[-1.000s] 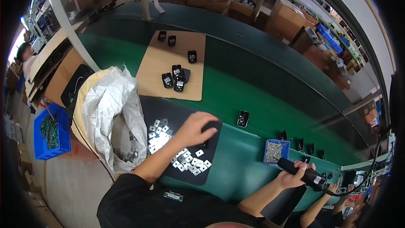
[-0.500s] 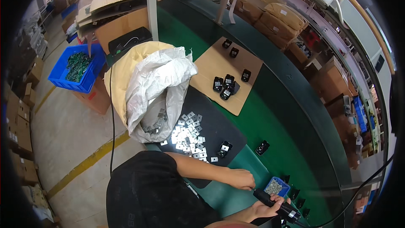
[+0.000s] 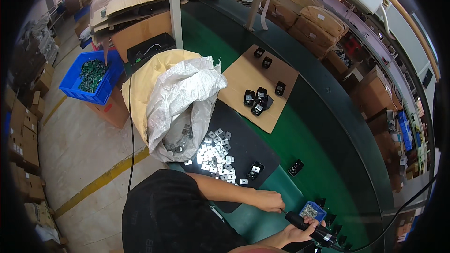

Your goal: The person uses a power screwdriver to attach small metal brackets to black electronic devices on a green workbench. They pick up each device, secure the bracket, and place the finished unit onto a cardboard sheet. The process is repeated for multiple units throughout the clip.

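Observation:
My right hand (image 3: 300,232) is wrapped round a black corded electric screwdriver (image 3: 294,218), which lies tilted with its bit toward my left hand. My left hand (image 3: 272,201) is closed at the bit's tip, fingers pressed together; whatever they pinch is too small or hidden to name. Just beyond the screwdriver stands a small blue bin (image 3: 321,212) of small silvery screws. Black housings (image 3: 330,219) lie beside that bin, partly hidden. On the dark mat (image 3: 255,152) lie a heap of small silvery metal plates (image 3: 216,154) and one black housing with a plate (image 3: 255,170).
An open white woven sack (image 3: 187,89) stands left of the heap. Farther off, black housings (image 3: 255,100) rest on a cardboard sheet (image 3: 239,72) on the green belt. At left, a blue crate (image 3: 70,84) holds green circuit boards. The screwdriver's cable (image 3: 398,218) runs right. A person (image 3: 101,0) is at far left.
The whole view has shifted slightly, so the scene sits a little farther right and lower. Both hands keep the same hold at the screwdriver. The person in the background has turned and leaned.

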Available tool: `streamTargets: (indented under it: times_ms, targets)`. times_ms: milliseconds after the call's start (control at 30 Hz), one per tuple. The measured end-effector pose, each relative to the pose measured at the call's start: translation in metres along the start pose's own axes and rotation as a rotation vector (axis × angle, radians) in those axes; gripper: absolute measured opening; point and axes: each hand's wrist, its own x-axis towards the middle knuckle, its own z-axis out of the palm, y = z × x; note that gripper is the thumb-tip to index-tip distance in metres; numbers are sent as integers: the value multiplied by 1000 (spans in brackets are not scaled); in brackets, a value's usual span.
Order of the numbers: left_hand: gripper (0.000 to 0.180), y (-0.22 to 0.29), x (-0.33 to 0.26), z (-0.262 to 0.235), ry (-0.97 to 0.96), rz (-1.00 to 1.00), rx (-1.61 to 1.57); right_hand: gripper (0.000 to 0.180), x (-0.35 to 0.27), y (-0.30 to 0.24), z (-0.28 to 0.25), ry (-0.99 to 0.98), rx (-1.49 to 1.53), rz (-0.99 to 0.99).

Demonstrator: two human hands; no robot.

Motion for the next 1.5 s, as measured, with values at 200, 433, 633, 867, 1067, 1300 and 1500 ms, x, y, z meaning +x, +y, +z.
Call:
streamTargets:
  times_ms: [200,433,633,867,1067,1300,1500]
  targets:
    - [26,5,-12,-12,12,107,-81,39,-1,-15,5,-4,91,48]
    - [33,18,-27,-20,31,169,-88,37,-7,-25,8,-101,232,94]
    - [33,19,-39,-24,11,182,-39,37,-14,-27,21,-104,241,124]
    - [28,26,-48,-31,19,124,-14,37,-15,-26,19,-147,247,139]
    - [29,25,-56,-36,18,141,-7,39,-24,-29,29,-194,220,128]
    - [32,26,-67,-30,62,145,18,41,-30,-31,32,-150,217,158]
    - [32,22,-74,-21,114,171,48,42,-37,-33,35,-148,214,151]
